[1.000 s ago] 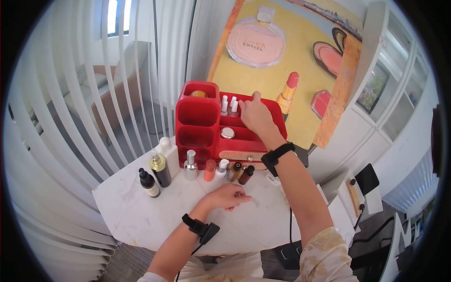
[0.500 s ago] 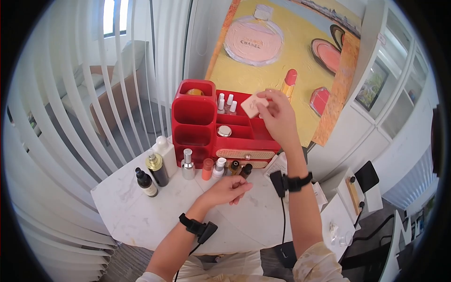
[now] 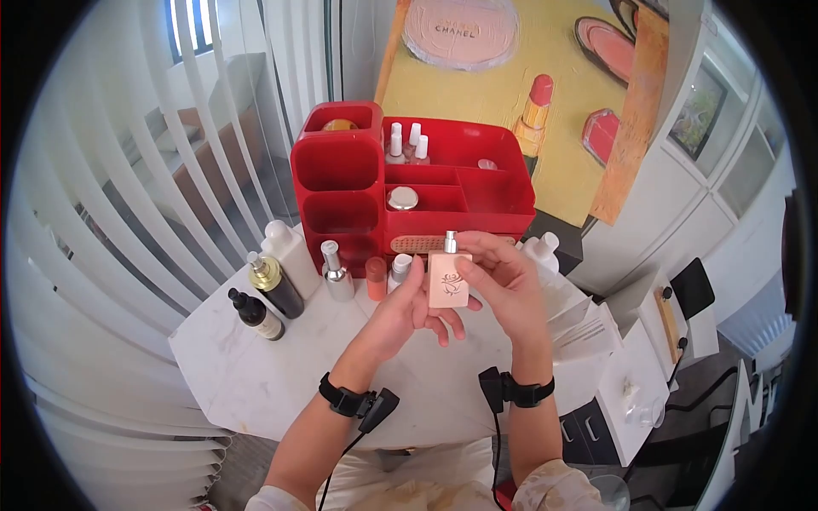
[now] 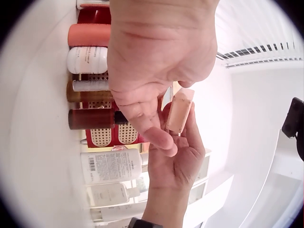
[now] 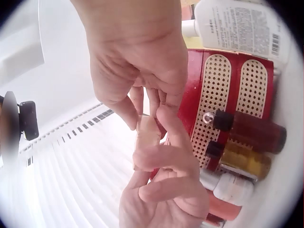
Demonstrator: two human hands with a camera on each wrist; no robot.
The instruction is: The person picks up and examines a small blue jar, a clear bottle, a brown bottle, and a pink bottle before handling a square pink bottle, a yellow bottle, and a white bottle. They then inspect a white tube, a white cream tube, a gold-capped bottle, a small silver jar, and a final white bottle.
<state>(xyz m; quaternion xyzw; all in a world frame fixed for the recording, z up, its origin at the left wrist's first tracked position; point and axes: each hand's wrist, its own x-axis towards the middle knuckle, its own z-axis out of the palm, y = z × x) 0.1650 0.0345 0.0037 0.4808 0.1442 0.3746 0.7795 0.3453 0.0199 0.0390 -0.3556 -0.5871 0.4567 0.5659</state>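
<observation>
A flat pink bottle with a silver top stands upright between the hands in the head view. My right hand pinches it from the right with thumb and fingers. On its other side, my left hand has its thumb close to the bottle's edge and its fingers spread loosely below; whether it touches the bottle is hard to tell. The left wrist view shows the bottle in the right hand. From the right wrist, the left fingers partly cover the bottle.
Behind the hands stands a red organizer holding small white-capped bottles and a round silver-lidded jar. Several bottles line its front, including a dark one at left. A white pump bottle is at right.
My right hand has brought the bottle from above the organizer down and toward me, turning it upright. My left hand has risen beside it, its fingers spreading. The head view has shifted.
</observation>
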